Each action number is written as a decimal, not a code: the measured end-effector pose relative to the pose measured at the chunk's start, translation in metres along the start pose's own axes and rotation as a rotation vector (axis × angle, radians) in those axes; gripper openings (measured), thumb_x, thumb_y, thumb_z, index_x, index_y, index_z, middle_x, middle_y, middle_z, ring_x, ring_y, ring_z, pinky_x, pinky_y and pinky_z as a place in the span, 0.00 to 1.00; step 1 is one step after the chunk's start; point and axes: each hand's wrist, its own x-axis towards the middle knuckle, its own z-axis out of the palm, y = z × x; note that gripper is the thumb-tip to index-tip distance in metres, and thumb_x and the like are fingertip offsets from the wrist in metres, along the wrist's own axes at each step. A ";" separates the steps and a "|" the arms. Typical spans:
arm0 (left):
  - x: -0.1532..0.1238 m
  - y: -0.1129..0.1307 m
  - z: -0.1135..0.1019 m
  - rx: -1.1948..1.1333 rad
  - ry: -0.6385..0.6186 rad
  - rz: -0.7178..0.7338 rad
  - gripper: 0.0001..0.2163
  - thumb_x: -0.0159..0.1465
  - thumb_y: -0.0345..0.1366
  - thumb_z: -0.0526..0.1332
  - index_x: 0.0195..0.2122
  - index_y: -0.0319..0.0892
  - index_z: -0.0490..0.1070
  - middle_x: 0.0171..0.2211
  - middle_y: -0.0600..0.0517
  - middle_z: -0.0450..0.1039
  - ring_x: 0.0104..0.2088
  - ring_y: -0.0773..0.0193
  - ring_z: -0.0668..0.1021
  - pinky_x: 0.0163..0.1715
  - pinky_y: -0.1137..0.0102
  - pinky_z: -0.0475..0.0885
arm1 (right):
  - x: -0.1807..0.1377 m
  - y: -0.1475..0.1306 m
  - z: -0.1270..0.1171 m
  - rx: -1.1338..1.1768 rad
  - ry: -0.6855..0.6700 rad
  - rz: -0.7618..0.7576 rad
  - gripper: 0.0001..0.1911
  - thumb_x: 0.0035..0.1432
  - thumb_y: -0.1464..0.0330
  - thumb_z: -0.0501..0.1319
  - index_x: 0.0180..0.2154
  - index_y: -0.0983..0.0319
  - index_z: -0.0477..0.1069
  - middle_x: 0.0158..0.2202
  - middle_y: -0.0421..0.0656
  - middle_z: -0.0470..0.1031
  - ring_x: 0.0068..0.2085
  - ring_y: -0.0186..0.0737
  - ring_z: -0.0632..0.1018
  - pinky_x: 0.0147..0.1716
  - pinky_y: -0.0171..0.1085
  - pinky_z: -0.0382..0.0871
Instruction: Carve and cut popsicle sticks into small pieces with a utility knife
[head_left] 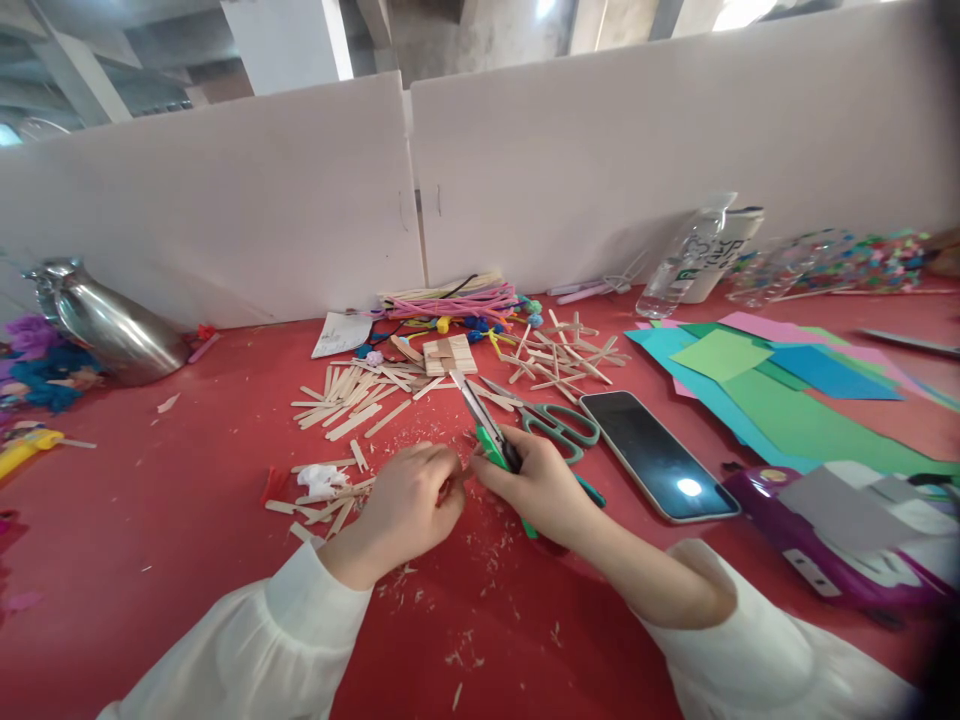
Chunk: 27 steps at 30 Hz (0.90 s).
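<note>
My right hand is closed around a green utility knife, its blade out and pointing away from me. Close beside it, my left hand is curled with the fingertips pressed together; whatever they pinch is hidden. Pale wood shavings lie scattered on the red table under both hands. Left of my left hand lie cut wooden craft sticks with a crumpled white tissue. Beyond the hands is a pile of longer craft sticks, near a small wooden block.
Right of the knife are green-handled scissors and a phone. Farther right lie coloured paper sheets and a purple device. Crossed sticks, pipe cleaners, a plastic bottle and a metal jug stand toward the white partition.
</note>
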 end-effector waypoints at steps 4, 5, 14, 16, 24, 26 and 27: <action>0.001 0.000 -0.001 0.053 0.071 0.057 0.08 0.57 0.25 0.50 0.23 0.42 0.57 0.23 0.52 0.63 0.26 0.64 0.67 0.26 0.69 0.61 | 0.002 0.001 0.000 0.297 -0.016 0.174 0.06 0.45 0.66 0.58 0.24 0.60 0.62 0.15 0.33 0.63 0.16 0.30 0.65 0.17 0.31 0.60; 0.001 -0.001 -0.001 0.076 0.073 0.077 0.08 0.57 0.25 0.50 0.23 0.42 0.57 0.23 0.52 0.63 0.27 0.64 0.66 0.26 0.69 0.61 | 0.002 0.001 0.000 0.361 -0.015 0.219 0.06 0.45 0.65 0.58 0.24 0.60 0.63 0.15 0.33 0.65 0.16 0.30 0.66 0.16 0.31 0.61; 0.001 -0.002 -0.001 0.006 0.095 0.026 0.08 0.56 0.25 0.50 0.23 0.43 0.56 0.22 0.53 0.62 0.26 0.64 0.66 0.26 0.70 0.61 | 0.000 0.000 -0.001 0.230 -0.027 0.095 0.06 0.45 0.67 0.59 0.24 0.60 0.62 0.15 0.33 0.64 0.17 0.30 0.65 0.18 0.31 0.59; 0.001 0.000 -0.002 -0.064 0.121 -0.029 0.07 0.56 0.25 0.50 0.23 0.42 0.56 0.22 0.53 0.62 0.25 0.65 0.67 0.25 0.71 0.61 | -0.001 -0.001 -0.002 0.139 -0.031 0.044 0.06 0.46 0.67 0.58 0.24 0.60 0.61 0.15 0.33 0.62 0.18 0.30 0.64 0.19 0.31 0.58; 0.001 0.002 -0.001 -0.048 0.152 -0.030 0.08 0.57 0.26 0.49 0.22 0.43 0.55 0.21 0.54 0.61 0.24 0.65 0.67 0.24 0.71 0.60 | -0.003 -0.004 -0.003 -0.129 0.069 -0.084 0.05 0.47 0.66 0.55 0.23 0.60 0.60 0.17 0.33 0.56 0.21 0.30 0.59 0.19 0.31 0.54; 0.001 0.002 0.000 -0.054 0.145 -0.053 0.09 0.57 0.26 0.49 0.22 0.43 0.54 0.20 0.54 0.60 0.23 0.65 0.66 0.23 0.71 0.59 | -0.003 -0.004 -0.002 -0.204 0.084 -0.113 0.06 0.46 0.66 0.55 0.22 0.59 0.57 0.17 0.33 0.55 0.20 0.30 0.59 0.19 0.30 0.53; 0.000 0.002 0.001 -0.057 0.148 -0.065 0.09 0.58 0.26 0.49 0.22 0.43 0.54 0.20 0.55 0.60 0.23 0.65 0.66 0.23 0.72 0.58 | -0.003 -0.004 -0.002 -0.239 0.091 -0.128 0.07 0.46 0.66 0.55 0.22 0.59 0.56 0.16 0.32 0.54 0.20 0.30 0.58 0.18 0.30 0.52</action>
